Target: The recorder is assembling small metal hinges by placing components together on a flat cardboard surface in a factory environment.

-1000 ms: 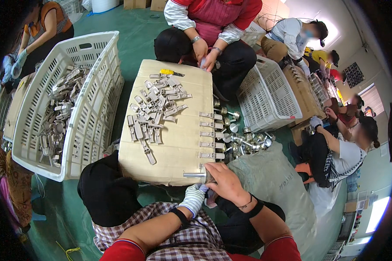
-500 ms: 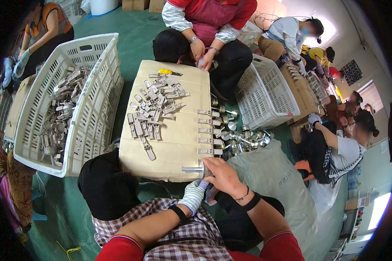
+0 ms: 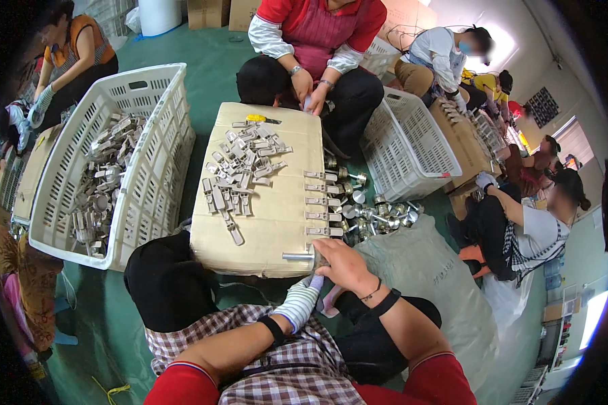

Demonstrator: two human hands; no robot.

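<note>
My bare right hand [image 3: 348,264] curls closed round a round-headed metal part with a rod [image 3: 298,256]. The rod points left over the near right corner of the cardboard-topped work surface [image 3: 257,226]. Just below, my left hand [image 3: 298,305], in a striped glove, is closed by the same part; a lilac piece shows at its fingertips, and what it grips is hidden. A row of beige clip-like pieces [image 3: 323,216] lines the right edge beyond my right hand. Farther left lies a loose pile of similar beige pieces [image 3: 246,158].
A yellow-handled cutter [image 3: 258,118] lies at the far edge. Metal parts [image 3: 385,219] are heaped to the right, beside a pale sack [image 3: 446,270]. White crates [image 3: 152,169] stand on both sides, the left one holding many pieces. A co-worker [image 3: 317,40] sits opposite; others work around.
The view has shifted slightly. Both hands stay together at the near right corner, still on the metal part with the rod. The pile and the row look the same.
</note>
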